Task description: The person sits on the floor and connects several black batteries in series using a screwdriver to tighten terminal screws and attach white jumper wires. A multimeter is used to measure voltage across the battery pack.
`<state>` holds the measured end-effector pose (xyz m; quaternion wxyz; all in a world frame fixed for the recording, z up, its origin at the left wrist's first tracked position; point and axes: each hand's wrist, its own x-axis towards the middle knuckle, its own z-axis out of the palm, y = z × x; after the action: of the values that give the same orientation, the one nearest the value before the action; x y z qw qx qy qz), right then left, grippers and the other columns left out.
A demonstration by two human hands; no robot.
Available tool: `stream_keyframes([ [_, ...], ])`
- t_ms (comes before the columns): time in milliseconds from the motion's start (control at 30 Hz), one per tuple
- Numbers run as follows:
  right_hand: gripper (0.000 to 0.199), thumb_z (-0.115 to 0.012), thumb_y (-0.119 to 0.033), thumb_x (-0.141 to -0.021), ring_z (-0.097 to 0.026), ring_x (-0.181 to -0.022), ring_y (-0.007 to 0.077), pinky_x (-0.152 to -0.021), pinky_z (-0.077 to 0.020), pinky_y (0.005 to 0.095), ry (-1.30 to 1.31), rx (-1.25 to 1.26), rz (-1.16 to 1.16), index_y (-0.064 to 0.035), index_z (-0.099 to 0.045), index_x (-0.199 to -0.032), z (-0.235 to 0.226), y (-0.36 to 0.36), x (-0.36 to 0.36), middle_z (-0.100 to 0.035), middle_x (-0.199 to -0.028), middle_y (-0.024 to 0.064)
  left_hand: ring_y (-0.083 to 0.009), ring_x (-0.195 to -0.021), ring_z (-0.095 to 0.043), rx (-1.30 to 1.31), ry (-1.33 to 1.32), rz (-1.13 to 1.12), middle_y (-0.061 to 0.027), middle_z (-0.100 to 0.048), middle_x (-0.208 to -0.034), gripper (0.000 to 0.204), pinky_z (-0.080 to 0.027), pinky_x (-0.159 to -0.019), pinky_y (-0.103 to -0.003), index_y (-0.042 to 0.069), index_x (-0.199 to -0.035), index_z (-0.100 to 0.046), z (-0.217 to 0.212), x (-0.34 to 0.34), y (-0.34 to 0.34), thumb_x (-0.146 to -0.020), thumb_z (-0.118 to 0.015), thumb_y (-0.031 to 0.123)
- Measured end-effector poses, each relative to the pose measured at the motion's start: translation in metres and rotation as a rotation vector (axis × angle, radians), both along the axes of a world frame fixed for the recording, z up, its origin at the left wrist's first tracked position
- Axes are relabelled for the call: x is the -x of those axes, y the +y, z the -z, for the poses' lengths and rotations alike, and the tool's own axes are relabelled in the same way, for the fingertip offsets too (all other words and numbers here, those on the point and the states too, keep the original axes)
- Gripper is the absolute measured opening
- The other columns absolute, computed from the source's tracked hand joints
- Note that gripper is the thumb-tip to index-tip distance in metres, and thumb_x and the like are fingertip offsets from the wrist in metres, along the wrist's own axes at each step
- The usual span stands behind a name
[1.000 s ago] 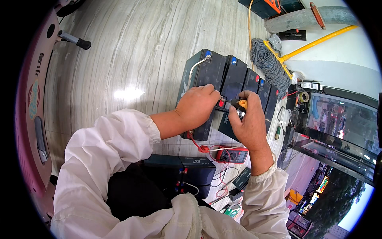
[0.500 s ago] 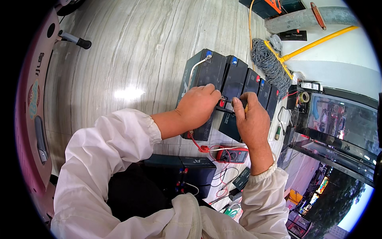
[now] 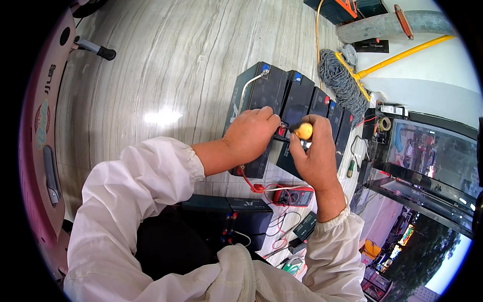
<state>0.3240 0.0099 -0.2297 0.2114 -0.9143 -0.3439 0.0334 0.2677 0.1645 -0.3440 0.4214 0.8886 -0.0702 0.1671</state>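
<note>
A row of black batteries stands on the floor in front of me. My left hand (image 3: 253, 132) is closed over the nearest-left battery (image 3: 269, 88), its fingertips beside a red terminal (image 3: 282, 130). What those fingers pinch, if anything, is hidden. My right hand (image 3: 318, 156) grips a screwdriver (image 3: 304, 131) with a yellow, black-marked handle, blurred, its handle end facing up. Its tip is not visible. A white wire (image 3: 245, 90) runs from the left battery's blue terminal, and a red lead (image 3: 246, 179) leaves the red terminal at its near end.
A red multimeter (image 3: 297, 196) lies on the floor close to me, with leads around it. More black batteries (image 3: 246, 214) stand by my lap. A mop (image 3: 339, 80) leans at the far right, near a glass door (image 3: 432, 151). A pink scooter (image 3: 48, 126) stands at the left.
My right hand has turned at the wrist, and the yellow handle end, mostly hidden before, now shows between its fingers. My left hand has hardly moved.
</note>
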Motion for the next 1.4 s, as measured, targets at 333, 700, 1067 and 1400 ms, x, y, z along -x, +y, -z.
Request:
stream_keyframes([
  [333,0.037,-0.069,-0.011,-0.087,-0.066,-0.082,0.0336,-0.070,-0.0533,0.0403,0.219,-0.035,0.278,-0.0032,-0.057,-0.121,0.014,-0.005,0.002,-0.066,-0.100,0.0189,-0.0347,-0.083,-0.063,0.002,-0.001,0.011,-0.0132,-0.057,-0.089,0.013,-0.052,-0.072,-0.046,0.004,-0.091,-0.059,0.000,-0.001,0.000,-0.080,-0.066,0.004],
  [700,0.039,-0.069,-0.021,-0.086,-0.069,-0.087,0.0349,-0.065,-0.0541,0.0432,-0.165,0.342,0.062,-0.0114,-0.060,-0.123,-0.014,0.017,0.005,-0.064,-0.107,0.0157,-0.0336,-0.084,-0.064,-0.021,-0.002,0.015,-0.0129,-0.057,-0.089,0.013,-0.053,-0.073,-0.045,0.004,-0.092,-0.060,0.003,0.000,0.001,-0.080,-0.066,0.004],
  [1067,0.021,-0.071,-0.023,-0.089,-0.067,-0.078,0.0362,-0.066,-0.0508,0.0453,-0.221,0.093,0.027,-0.0084,-0.062,-0.101,0.001,0.002,-0.011,-0.067,-0.083,0.0142,-0.0335,-0.085,-0.064,-0.018,-0.002,0.013,-0.0127,-0.057,-0.090,0.012,-0.053,-0.073,-0.045,0.004,-0.091,-0.060,0.002,0.000,0.000,-0.080,-0.065,0.004],
  [1400,0.024,-0.070,-0.010,-0.086,-0.065,-0.088,0.0386,-0.075,-0.0510,0.0447,-0.054,0.119,0.068,-0.0048,-0.059,-0.107,-0.002,-0.001,-0.005,-0.065,-0.093,0.0166,-0.0343,-0.084,-0.063,0.005,0.002,0.018,-0.0128,-0.057,-0.090,0.012,-0.053,-0.072,-0.046,0.004,-0.091,-0.060,0.002,0.001,0.001,-0.080,-0.066,0.004],
])
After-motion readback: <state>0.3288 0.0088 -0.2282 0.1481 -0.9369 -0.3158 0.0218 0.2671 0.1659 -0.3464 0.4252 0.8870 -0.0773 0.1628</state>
